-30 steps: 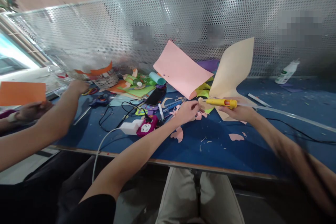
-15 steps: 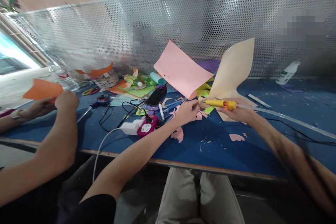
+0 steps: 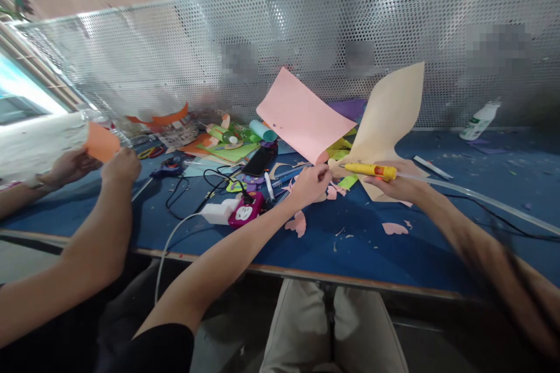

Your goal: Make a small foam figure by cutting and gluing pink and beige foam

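Observation:
My right hand (image 3: 396, 185) is closed around a yellow hot glue gun (image 3: 371, 172), a long clear glue stick (image 3: 472, 195) trailing out of its rear. The nozzle points left, close to a small cream paper piece (image 3: 336, 166) at the fingertips of my left hand (image 3: 310, 184). That hand is closed in a pinch; the exact grip is partly hidden. Behind my hands stand a curled pink sheet (image 3: 306, 113) and a bent cream sheet (image 3: 385, 111). Pink paper scraps (image 3: 332, 191) lie just beneath, and a cut pink piece (image 3: 395, 228) is nearer the front edge.
A magenta power strip (image 3: 245, 210) with white plugs and cords sits left of my forearm. Past it are a black phone (image 3: 259, 160) and several coloured papers. At left, a co-worker's hands (image 3: 120, 169) hold orange paper (image 3: 102, 141). A white bottle (image 3: 480, 119) stands back right.
The glue gun has shifted slightly right, leaving a small gap between its nozzle and my left fingertips. The co-worker's hands and orange paper have moved right.

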Action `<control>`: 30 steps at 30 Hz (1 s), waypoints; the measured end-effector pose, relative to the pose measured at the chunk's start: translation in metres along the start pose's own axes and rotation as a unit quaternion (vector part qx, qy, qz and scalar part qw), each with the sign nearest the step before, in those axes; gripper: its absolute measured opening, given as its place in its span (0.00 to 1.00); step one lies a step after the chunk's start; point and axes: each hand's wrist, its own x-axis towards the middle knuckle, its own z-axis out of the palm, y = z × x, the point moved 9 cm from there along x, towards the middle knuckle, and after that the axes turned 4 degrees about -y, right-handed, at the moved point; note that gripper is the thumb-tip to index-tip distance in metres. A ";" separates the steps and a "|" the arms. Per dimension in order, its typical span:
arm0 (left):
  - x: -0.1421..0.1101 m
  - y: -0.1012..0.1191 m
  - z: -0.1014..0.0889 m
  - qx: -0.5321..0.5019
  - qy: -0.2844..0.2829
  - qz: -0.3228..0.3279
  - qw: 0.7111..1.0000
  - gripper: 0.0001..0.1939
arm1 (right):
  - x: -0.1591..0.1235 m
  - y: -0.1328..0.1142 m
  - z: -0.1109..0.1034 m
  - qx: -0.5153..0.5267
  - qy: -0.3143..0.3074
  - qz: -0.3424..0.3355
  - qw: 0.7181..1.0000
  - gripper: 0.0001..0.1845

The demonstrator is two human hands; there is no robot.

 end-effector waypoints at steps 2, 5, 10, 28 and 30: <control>0.000 0.001 0.000 -0.002 0.000 0.004 1.000 0.13 | -0.001 0.000 -0.002 -0.031 0.011 0.002 0.999 0.30; 0.000 0.001 0.000 -0.007 0.002 0.007 1.000 0.13 | -0.001 0.001 -0.003 -0.049 0.010 0.005 0.999 0.32; 0.000 -0.002 -0.004 -0.029 0.013 -0.010 0.999 0.14 | 0.001 0.004 0.002 -0.046 -0.027 0.011 0.999 0.33; -0.001 0.001 -0.004 -0.010 0.016 0.018 1.000 0.14 | -0.001 0.015 -0.007 -0.053 0.001 0.068 0.996 0.35; -0.001 0.000 -0.005 -0.018 0.018 0.018 1.000 0.14 | 0.000 0.015 -0.007 -0.067 -0.002 0.074 0.995 0.35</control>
